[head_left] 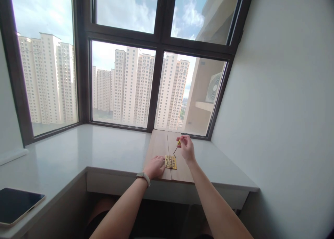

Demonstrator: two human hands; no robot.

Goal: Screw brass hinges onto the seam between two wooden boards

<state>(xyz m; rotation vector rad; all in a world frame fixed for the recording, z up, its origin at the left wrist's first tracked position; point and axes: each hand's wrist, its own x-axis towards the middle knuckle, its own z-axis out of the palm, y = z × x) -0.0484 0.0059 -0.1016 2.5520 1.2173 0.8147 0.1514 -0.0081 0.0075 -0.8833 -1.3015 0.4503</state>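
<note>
A brass-coloured hinge (171, 162) lies unfolded across the seam between two light wooden boards (158, 145), with small dark spots on its leaves. My left hand (156, 166) rests on the left board, its fingers lying flat beside the hinge's left edge. Above the right board, my right hand (186, 148) is closed round the yellow handle of a screwdriver (176, 150). The shaft slants down to the left, with its tip near the top of the hinge's right leaf. Whether the tip touches a screw is too small to tell.
The boards lie on a white windowsill counter (109, 148) that runs along dark-framed windows. A tablet (21, 205) sits on the counter's left arm. A white wall (276, 93) rises at the right. The counter's front edge is close to my forearms.
</note>
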